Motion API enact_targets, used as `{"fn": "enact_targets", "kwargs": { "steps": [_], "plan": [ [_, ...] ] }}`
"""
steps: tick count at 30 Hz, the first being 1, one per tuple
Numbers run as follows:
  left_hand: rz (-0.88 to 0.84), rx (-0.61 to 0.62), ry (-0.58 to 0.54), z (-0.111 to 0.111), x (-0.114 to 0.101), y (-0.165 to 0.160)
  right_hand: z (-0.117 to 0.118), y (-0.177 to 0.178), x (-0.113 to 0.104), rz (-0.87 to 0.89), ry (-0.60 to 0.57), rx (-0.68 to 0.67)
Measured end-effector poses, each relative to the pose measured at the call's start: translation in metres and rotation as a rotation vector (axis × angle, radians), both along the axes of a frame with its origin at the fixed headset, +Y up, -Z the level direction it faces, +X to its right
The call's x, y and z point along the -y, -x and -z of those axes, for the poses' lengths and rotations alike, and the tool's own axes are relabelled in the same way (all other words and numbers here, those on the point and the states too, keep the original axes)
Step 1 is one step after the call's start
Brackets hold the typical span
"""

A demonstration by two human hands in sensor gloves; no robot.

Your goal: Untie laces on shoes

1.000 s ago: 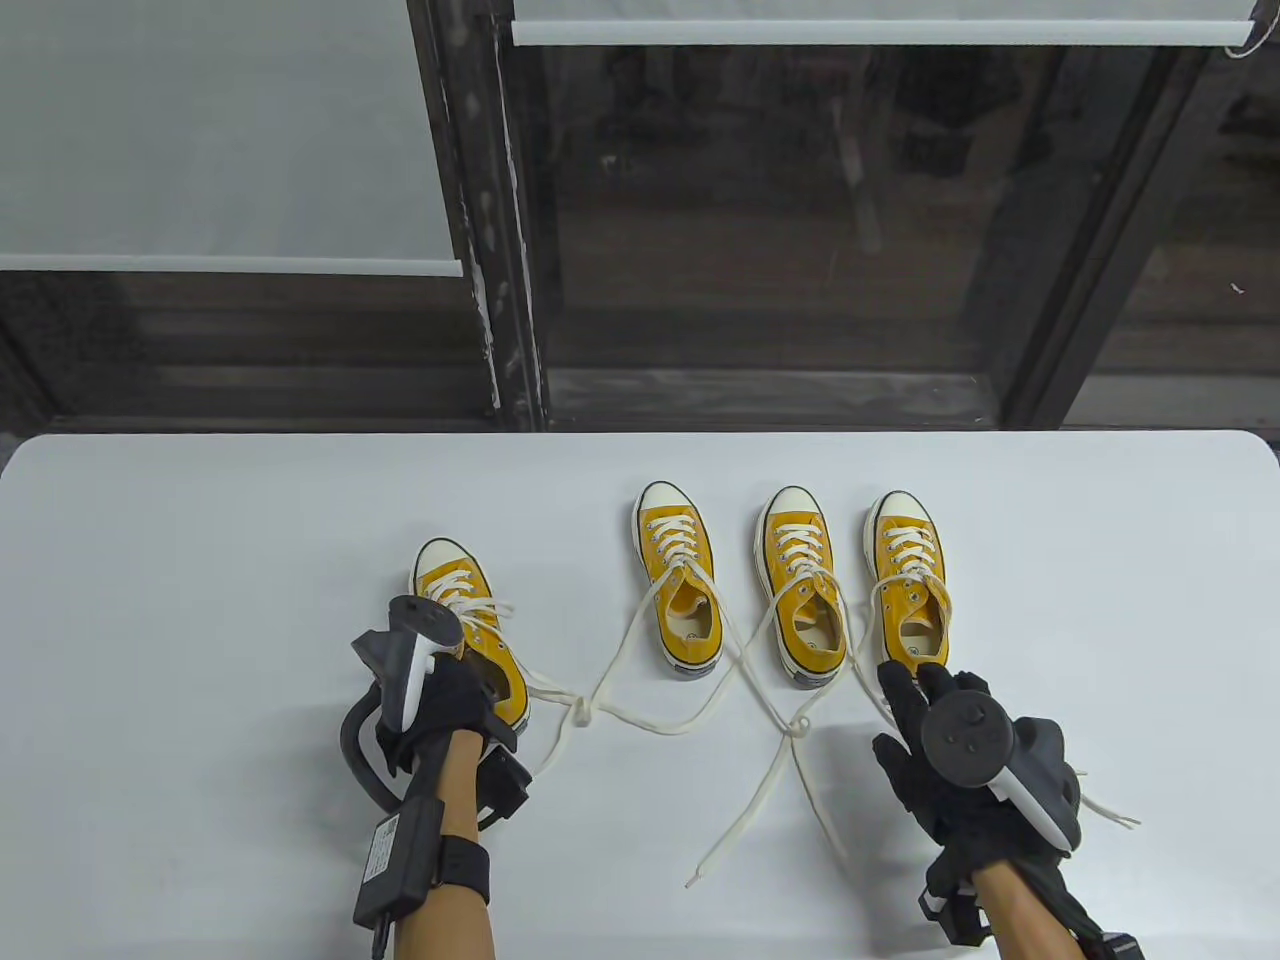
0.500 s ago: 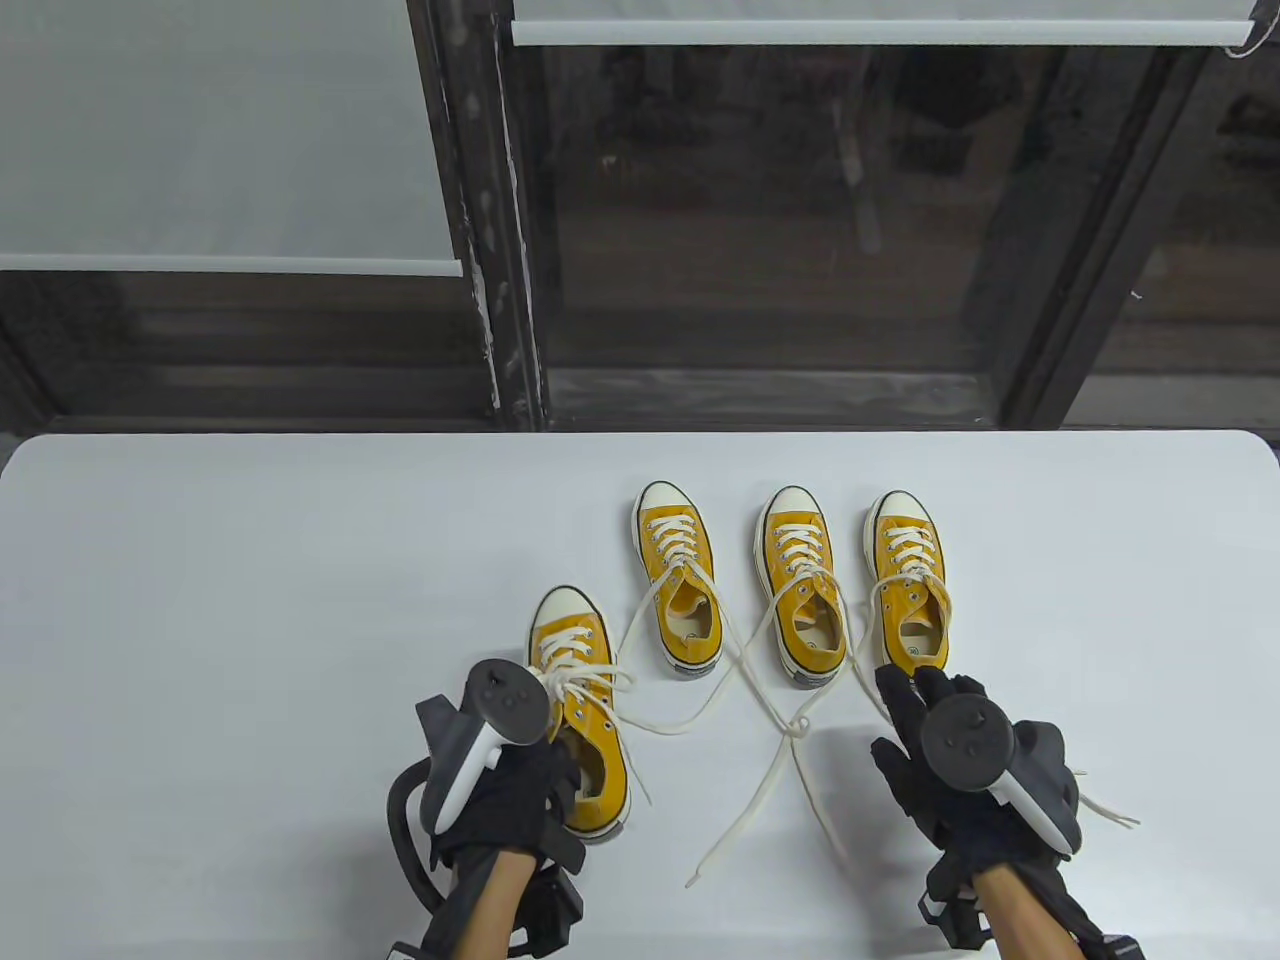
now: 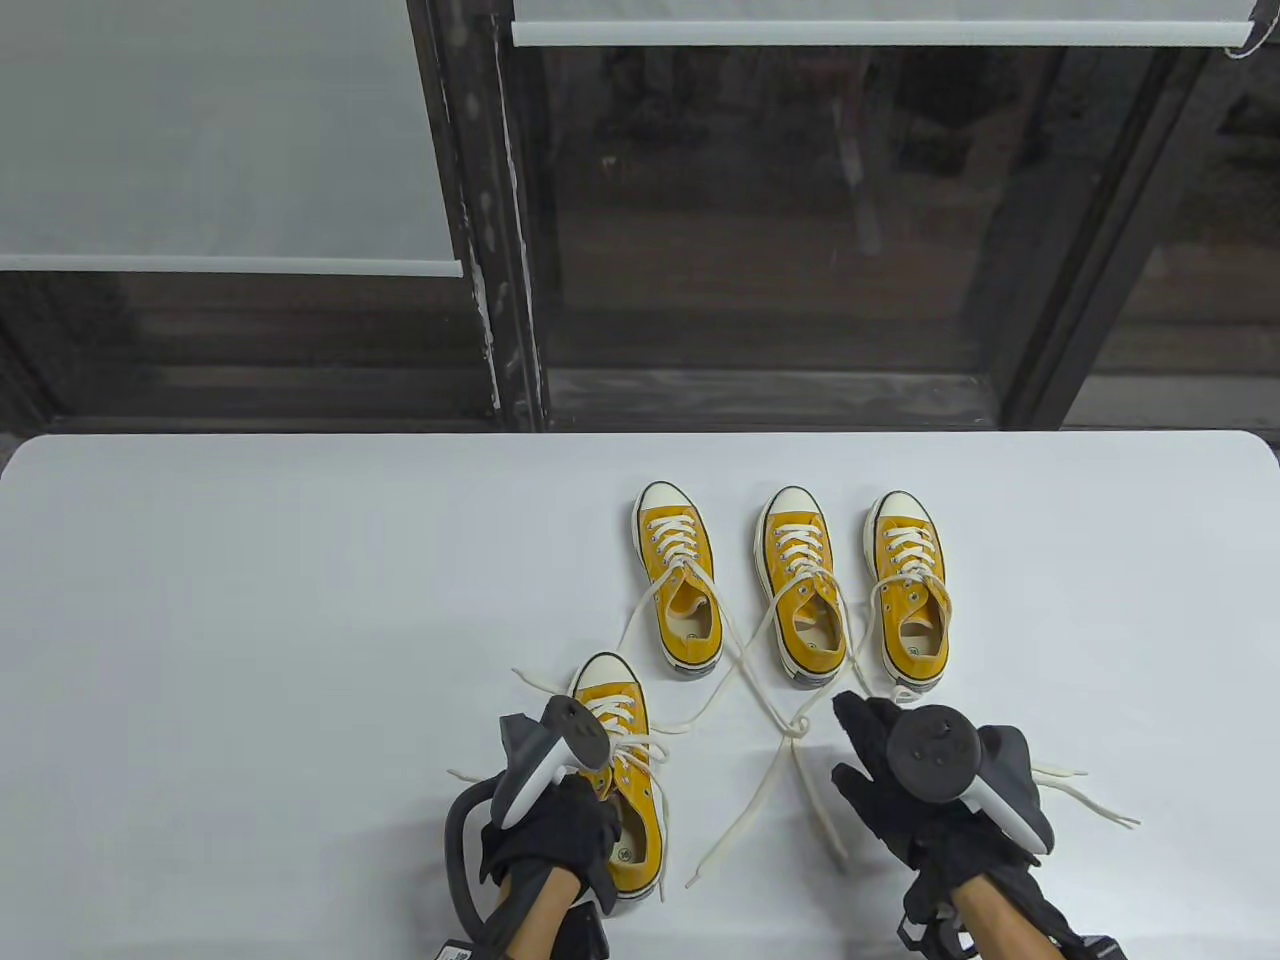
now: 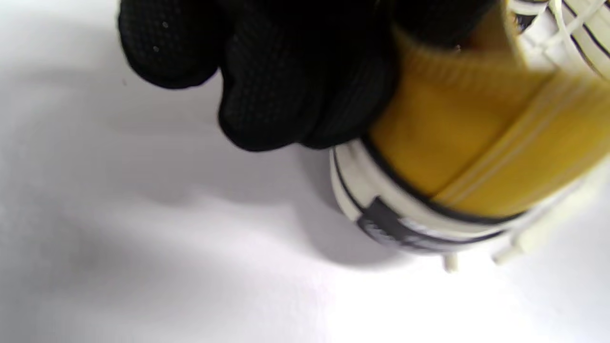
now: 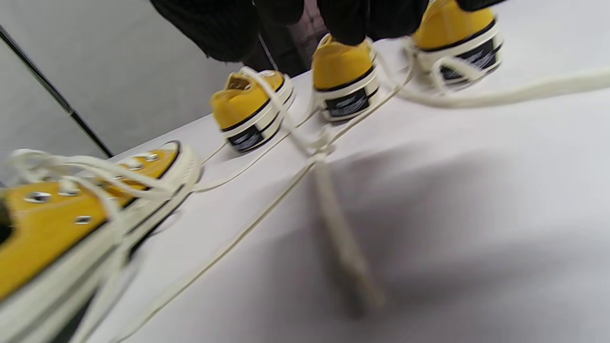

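Note:
Four yellow sneakers with cream laces lie on the white table [image 3: 250,600]. Three stand in a row at the back: one [image 3: 678,585], the middle one [image 3: 800,595] and the right one [image 3: 912,595]. My left hand [image 3: 555,830] grips the fourth sneaker [image 3: 630,770] at its heel; in the left wrist view the gloved fingers [image 4: 286,71] curl over the yellow heel collar [image 4: 452,143]. Laces from the back shoes cross in a knot [image 3: 795,727], also seen as the knot [image 5: 319,150]. My right hand [image 3: 880,770] hovers just right of it, fingers stretched forward, holding nothing.
Loose lace ends trail toward the front edge [image 3: 710,865] and to the right of my right hand [image 3: 1095,805]. Dark window frames and a pale blind [image 3: 230,265] rise behind the table's far edge.
My left hand has dragged its sneaker rightward and toward the front edge, beside the row. My right hand has shifted left, closer to the knot.

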State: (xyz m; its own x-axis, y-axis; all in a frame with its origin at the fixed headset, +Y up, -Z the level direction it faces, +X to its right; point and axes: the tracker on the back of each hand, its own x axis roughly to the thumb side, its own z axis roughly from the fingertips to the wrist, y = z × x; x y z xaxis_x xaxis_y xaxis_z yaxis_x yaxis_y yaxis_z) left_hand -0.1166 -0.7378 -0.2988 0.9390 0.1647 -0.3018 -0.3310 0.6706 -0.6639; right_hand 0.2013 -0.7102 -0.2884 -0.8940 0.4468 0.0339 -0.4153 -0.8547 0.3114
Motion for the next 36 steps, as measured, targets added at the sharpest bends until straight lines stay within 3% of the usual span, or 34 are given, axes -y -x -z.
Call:
{"fn": "enact_targets", "kwargs": {
  "steps": [3,5,11,13,18,23,27,30,36],
  "plan": [
    [-0.007,0.011,0.019,0.001,-0.001,0.003,-0.003,0.018,0.001,0.060,0.098,-0.059],
    [-0.066,0.000,0.026,-0.001,-0.013,0.007,-0.003,0.030,0.000,0.109,0.162,-0.067],
    [-0.127,-0.030,-0.188,0.004,-0.062,0.022,0.008,0.079,-0.004,0.032,0.275,-0.069],
    [-0.163,-0.038,-0.270,0.010,-0.066,0.023,0.015,0.098,0.001,-0.040,0.325,-0.063],
    [-0.282,-0.022,-0.116,0.025,-0.039,0.028,0.034,0.130,0.023,0.000,0.486,-0.001],
    [-0.322,-0.012,-0.045,0.029,-0.024,0.027,0.042,0.147,0.035,-0.067,0.465,0.050],
    [-0.365,-0.014,0.015,0.029,-0.011,0.024,0.043,0.151,0.041,0.002,0.445,0.143],
    [-0.354,-0.008,0.003,0.027,-0.011,0.025,0.043,0.147,0.040,0.017,0.432,0.146],
    [-0.466,0.008,0.059,0.027,-0.002,0.024,0.039,0.134,0.017,0.275,0.430,0.074]
  ]
}}
